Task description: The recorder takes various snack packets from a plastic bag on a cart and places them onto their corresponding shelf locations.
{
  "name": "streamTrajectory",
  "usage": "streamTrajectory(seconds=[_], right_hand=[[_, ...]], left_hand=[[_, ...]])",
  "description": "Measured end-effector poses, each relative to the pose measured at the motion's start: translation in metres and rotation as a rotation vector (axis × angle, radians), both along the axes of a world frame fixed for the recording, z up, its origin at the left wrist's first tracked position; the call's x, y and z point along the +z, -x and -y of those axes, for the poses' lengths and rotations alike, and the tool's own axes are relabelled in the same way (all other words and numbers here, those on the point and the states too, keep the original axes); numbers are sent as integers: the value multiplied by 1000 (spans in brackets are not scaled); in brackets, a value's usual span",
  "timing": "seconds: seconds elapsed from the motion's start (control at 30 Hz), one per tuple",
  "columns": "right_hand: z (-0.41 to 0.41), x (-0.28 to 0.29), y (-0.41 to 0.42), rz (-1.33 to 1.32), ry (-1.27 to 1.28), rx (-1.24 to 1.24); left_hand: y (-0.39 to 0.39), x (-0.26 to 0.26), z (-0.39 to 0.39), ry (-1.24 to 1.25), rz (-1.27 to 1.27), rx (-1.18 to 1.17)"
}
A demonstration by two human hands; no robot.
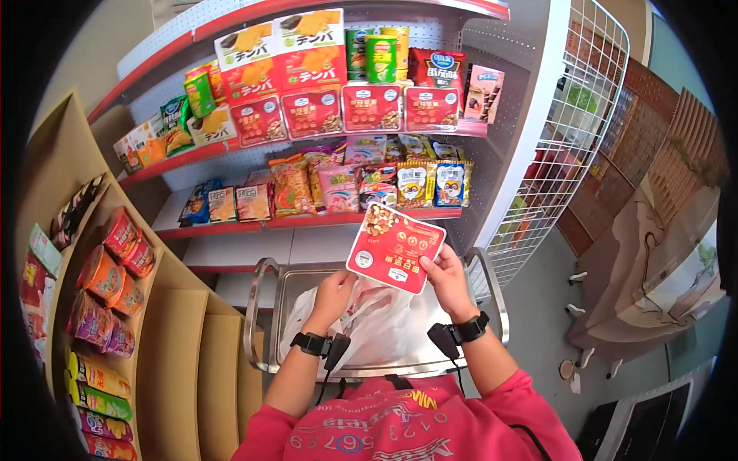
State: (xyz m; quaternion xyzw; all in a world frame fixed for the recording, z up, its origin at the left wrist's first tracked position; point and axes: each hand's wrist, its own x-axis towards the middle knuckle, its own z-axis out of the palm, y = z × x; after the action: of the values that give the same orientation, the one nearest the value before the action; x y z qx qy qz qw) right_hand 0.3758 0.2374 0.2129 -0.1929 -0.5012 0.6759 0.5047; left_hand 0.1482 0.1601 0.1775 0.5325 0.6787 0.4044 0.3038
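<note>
A flat red packet of mixed nuts (398,248) is held up over a metal cart, its print upside down from where I look. My right hand (448,280) pinches its right edge, thumb on the front face. At the lower left corner, my left hand (334,297) has its fingertips closed on the packet's edge; the packet partly hides them. Beneath both hands a crumpled white plastic bag (375,328) lies on the cart's steel tray (429,340). Something reddish shows through the bag, too covered to make out. Each wrist wears a black strap with a small device.
Ahead stands a shelf unit (334,218) with similar red nut packets (372,108), snack bags (416,183) and chip cans (381,59). A cardboard shelf (173,346) with instant noodle cups (104,274) flanks the left. White wire mesh (553,167) and a draped wheeled object (640,288) are right.
</note>
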Motion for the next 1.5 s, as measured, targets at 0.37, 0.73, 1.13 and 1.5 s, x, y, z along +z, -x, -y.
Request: streamTrajectory(seconds=[0.37, 0.73, 1.13, 1.5], right_hand=[[-64, -9, -30, -75, 92, -74], [-130, 0, -73, 42, -118, -139], [-171, 31, -84, 1099, -1332, -154], [-230, 47, -126, 1134, -891, -362]], left_hand=[[-90, 33, -58, -135, 1174, -333], [-115, 55, -143, -533, 649, 47], [-130, 86, -184, -637, -1069, -399], [-143, 151, -273, -846, -952, -215]])
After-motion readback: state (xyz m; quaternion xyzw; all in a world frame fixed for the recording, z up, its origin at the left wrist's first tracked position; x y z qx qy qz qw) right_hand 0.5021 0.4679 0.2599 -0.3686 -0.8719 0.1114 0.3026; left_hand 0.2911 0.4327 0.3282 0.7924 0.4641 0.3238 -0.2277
